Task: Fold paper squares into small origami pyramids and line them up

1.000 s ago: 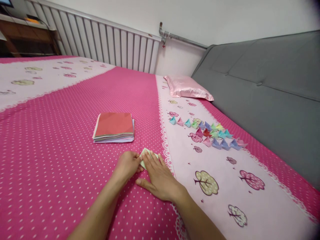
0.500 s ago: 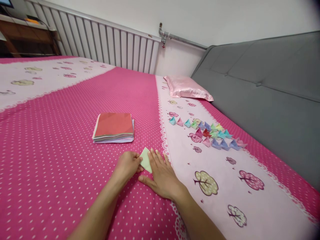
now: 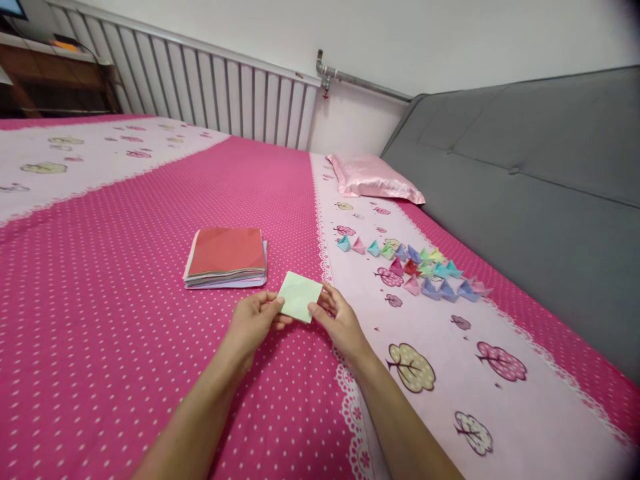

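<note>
A small square of folded pale green paper [image 3: 300,297] is held between both hands, a little above the pink dotted bedspread [image 3: 150,347]. My left hand [image 3: 255,321] pinches its left edge, thumb on top and fingers beneath. On the other side, my right hand [image 3: 341,321] grips the right edge with the thumb in front and fingers behind. Beyond my left hand lies a stack of coloured paper [image 3: 227,253], a red sheet on top. Several folded paper boats [image 3: 430,267] in blue, pink, green, red and yellow stand in rows to the right.
A pink satin pillow [image 3: 375,179] rests at the far right of the bed, near the grey padded headboard [image 3: 525,147]. Behind the bed are a white radiator [image 3: 200,80] and a grey pipe [image 3: 365,79]. A wooden desk [image 3: 55,70] stands at the far left.
My right hand, earlier lying flat on the paper's right side, now grips its right edge. The paper has come up off the bed and shows more of its square face.
</note>
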A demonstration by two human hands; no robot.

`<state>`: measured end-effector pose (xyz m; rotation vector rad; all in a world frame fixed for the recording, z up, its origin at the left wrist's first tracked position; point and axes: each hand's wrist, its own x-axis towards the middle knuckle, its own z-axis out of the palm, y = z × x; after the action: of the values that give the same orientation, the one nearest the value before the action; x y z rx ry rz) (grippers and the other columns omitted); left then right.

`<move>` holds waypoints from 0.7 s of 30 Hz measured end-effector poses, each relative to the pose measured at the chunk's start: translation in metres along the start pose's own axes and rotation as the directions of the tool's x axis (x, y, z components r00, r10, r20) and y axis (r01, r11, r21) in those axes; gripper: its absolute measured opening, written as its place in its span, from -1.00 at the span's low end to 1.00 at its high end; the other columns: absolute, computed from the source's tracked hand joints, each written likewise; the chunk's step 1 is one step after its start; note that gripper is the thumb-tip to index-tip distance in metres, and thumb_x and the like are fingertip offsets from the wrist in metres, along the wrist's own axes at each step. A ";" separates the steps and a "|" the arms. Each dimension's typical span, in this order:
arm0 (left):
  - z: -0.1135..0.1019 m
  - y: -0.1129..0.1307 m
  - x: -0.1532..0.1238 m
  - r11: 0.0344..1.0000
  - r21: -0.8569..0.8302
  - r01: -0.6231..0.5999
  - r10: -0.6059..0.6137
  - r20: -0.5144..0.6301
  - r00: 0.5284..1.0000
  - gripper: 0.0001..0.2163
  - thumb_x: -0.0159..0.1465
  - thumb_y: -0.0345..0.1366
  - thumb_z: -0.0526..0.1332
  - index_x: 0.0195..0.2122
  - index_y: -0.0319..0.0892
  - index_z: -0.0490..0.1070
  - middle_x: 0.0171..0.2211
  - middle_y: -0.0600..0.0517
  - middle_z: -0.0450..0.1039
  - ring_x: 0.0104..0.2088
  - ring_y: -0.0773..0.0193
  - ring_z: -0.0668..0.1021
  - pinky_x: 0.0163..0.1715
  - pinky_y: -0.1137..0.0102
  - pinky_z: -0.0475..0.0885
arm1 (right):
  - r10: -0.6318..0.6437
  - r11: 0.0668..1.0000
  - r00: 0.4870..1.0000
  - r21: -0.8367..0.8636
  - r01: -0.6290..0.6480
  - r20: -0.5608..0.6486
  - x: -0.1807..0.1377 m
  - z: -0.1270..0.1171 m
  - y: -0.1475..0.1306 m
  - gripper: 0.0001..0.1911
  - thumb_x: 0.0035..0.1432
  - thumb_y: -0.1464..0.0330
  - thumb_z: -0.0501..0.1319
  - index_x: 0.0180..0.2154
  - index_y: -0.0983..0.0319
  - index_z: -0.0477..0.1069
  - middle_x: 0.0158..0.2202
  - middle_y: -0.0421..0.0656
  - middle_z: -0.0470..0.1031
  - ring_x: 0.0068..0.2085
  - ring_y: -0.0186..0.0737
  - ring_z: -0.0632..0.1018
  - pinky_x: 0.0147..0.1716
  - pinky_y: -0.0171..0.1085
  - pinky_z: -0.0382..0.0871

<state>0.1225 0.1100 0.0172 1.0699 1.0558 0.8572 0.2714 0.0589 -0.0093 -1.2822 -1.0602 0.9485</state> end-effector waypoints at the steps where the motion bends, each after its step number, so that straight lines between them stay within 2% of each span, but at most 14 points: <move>1: 0.000 0.002 -0.002 1.000 -0.024 -0.001 0.001 0.016 1.000 -0.83 0.00 -0.29 0.27 -0.43 -0.28 0.39 -0.53 -0.02 0.50 -0.56 0.38 0.50 -0.55 0.54 0.35 | 0.008 0.994 1.000 0.110 -0.010 0.025 0.000 0.001 -0.002 -0.41 -0.03 0.18 0.25 0.04 0.21 0.22 0.00 -0.03 0.39 0.01 -0.08 0.41 0.02 -0.05 0.22; 4: 0.000 0.004 -0.005 0.997 -0.081 0.008 -0.002 0.077 0.997 -0.80 -0.02 -0.25 0.30 -0.42 -0.27 0.42 -0.52 0.01 0.48 -0.56 0.41 0.48 -0.56 0.55 0.33 | 0.017 0.962 0.997 0.271 -0.035 0.069 -0.002 0.005 -0.008 -0.58 -0.04 0.27 0.27 -0.11 0.26 0.33 -0.17 -0.06 0.49 -0.15 -0.15 0.51 -0.05 -0.11 0.30; 8: -0.001 0.002 -0.005 0.993 -0.114 0.029 -0.015 0.126 0.992 -0.78 -0.03 -0.23 0.31 -0.40 -0.25 0.43 -0.50 0.04 0.47 -0.55 0.45 0.46 -0.55 0.57 0.31 | 0.049 0.929 0.998 0.369 -0.030 -0.042 -0.004 0.006 -0.011 -0.51 -0.12 0.36 0.33 -0.10 0.22 0.26 -0.28 -0.13 0.52 -0.26 -0.20 0.54 -0.16 -0.17 0.38; 12: -0.001 0.002 -0.005 0.993 -0.115 0.030 -0.016 0.123 0.992 -0.77 -0.04 -0.23 0.33 -0.38 -0.25 0.45 -0.50 0.04 0.47 -0.53 0.45 0.45 -0.53 0.56 0.31 | 0.046 0.912 0.998 0.410 -0.029 -0.033 -0.005 0.007 -0.011 -0.49 -0.12 0.38 0.33 -0.08 0.21 0.24 -0.27 -0.14 0.52 -0.24 -0.21 0.54 -0.14 -0.18 0.36; 16: -0.001 0.003 -0.006 0.995 -0.101 0.027 -0.016 0.109 0.994 -0.75 -0.03 -0.24 0.32 -0.35 -0.28 0.46 -0.47 -0.01 0.48 -0.53 0.42 0.45 -0.54 0.54 0.31 | -0.008 0.953 1.000 0.301 0.016 -0.029 -0.006 0.009 -0.013 -0.68 -0.08 0.35 0.30 -0.22 0.27 0.37 -0.28 -0.12 0.53 -0.25 -0.20 0.53 -0.14 -0.18 0.36; 19: 0.000 0.003 -0.007 0.993 -0.096 0.066 -0.057 0.096 0.994 -0.73 0.01 -0.28 0.30 -0.26 -0.27 0.44 -0.37 -0.05 0.51 -0.52 0.41 0.47 -0.49 0.52 0.35 | -0.123 0.986 0.983 0.094 0.137 -0.135 -0.008 0.010 -0.013 -0.83 -0.02 0.34 0.24 -0.33 0.27 0.42 -0.37 -0.16 0.53 -0.32 -0.22 0.52 -0.25 -0.22 0.39; 21: 0.001 0.005 -0.008 0.977 -0.152 0.151 -0.129 0.145 0.981 -0.73 0.05 -0.27 0.27 -0.23 -0.28 0.43 -0.28 -0.10 0.50 -0.43 0.37 0.52 -0.36 0.48 0.40 | -0.222 0.974 0.949 -0.101 0.204 -0.225 -0.010 0.009 -0.013 -0.86 0.02 0.34 0.20 -0.34 0.25 0.44 -0.41 -0.17 0.51 -0.38 -0.24 0.50 -0.32 -0.25 0.39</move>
<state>0.1215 0.1039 0.0237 0.8930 0.9203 0.7337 0.2595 0.0513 0.0025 -1.2775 -1.0318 0.5814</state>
